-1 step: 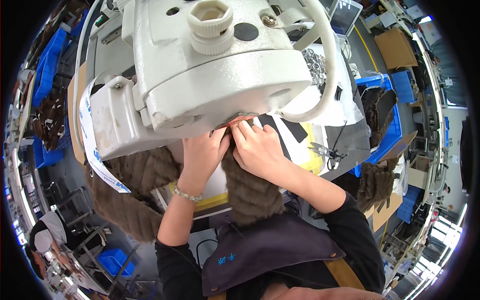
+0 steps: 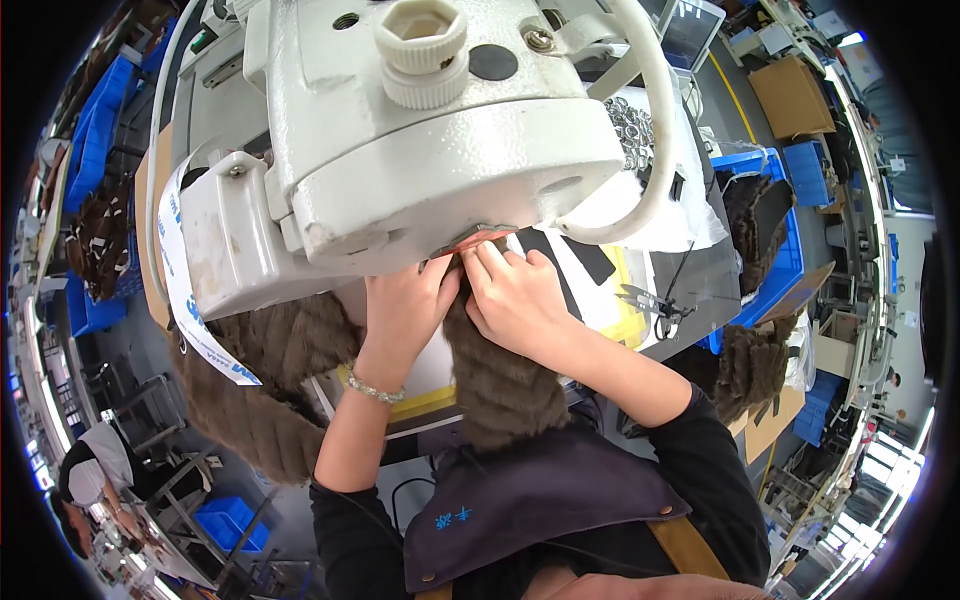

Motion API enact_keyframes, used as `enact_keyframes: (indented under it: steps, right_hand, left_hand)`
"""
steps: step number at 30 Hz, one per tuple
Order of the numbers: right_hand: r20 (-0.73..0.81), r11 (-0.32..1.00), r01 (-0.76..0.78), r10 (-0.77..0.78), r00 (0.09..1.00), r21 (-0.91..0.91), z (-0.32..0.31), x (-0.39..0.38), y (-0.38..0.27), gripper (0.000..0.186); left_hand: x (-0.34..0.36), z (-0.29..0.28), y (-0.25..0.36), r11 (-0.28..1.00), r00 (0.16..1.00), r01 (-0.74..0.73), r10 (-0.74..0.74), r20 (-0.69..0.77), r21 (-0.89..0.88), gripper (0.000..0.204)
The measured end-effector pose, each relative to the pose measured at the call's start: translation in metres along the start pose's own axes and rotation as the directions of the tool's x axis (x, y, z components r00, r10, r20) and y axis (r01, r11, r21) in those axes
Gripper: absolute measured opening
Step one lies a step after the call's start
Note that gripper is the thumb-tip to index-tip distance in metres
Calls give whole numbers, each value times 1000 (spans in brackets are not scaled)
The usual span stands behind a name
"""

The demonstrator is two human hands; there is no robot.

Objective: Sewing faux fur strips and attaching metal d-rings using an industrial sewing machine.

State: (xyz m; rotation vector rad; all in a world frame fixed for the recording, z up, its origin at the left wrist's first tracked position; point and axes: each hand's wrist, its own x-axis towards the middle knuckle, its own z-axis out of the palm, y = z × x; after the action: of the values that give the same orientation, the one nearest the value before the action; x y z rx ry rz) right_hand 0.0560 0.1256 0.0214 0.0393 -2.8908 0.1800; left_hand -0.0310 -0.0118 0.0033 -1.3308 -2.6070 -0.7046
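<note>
A strip of brown fur (image 2: 505, 390) hangs from under the head of a large white sewing machine (image 2: 455, 165) toward my lap. My left hand (image 2: 405, 308), with a beaded bracelet at its wrist, pinches the fur's upper left edge. Beside it, my right hand (image 2: 515, 300) has its fingers closed on the same strip. The fingertips of both hands lie just below a red part (image 2: 475, 240) on the machine's underside, which partly hides them. Needle and seam are out of sight behind the machine head.
More brown fur (image 2: 275, 350) drapes over the table's left side. Dark scissors (image 2: 658, 308) lie on the right, near yellow tape (image 2: 625, 325). A pile of metal rings (image 2: 630, 130) sits behind. At the right stands a blue crate (image 2: 785, 270) holding fur. Printed white tape (image 2: 190, 290) hangs from the machine.
</note>
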Motion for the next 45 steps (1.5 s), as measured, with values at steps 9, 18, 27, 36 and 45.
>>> enact_keyframes:
  steps: [9,18,27,36,45]
  right_hand:
    - [61,997,-62,59,996,53,-2,-1,1,47]
    - [16,998,-62,62,998,-17,6,-1,-4,49]
    - [-26,996,-73,72,997,-58,13,2,-8,44]
    - [29,997,-67,68,997,-37,8,-9,-12,62]
    - [81,998,-62,63,995,-17,2,-10,-11,64]
  left_hand:
    - [-2,-2,-9,997,997,14,-8,76,-79,39]
    - [1,0,-12,1000,1000,-27,27,-16,-10,29]
    - [2,-7,-12,992,990,87,-76,118,-87,38]
    - [-5,-6,-9,999,999,1,1,55,-40,38]
    - [-10,-6,1,998,999,51,-50,15,-45,39]
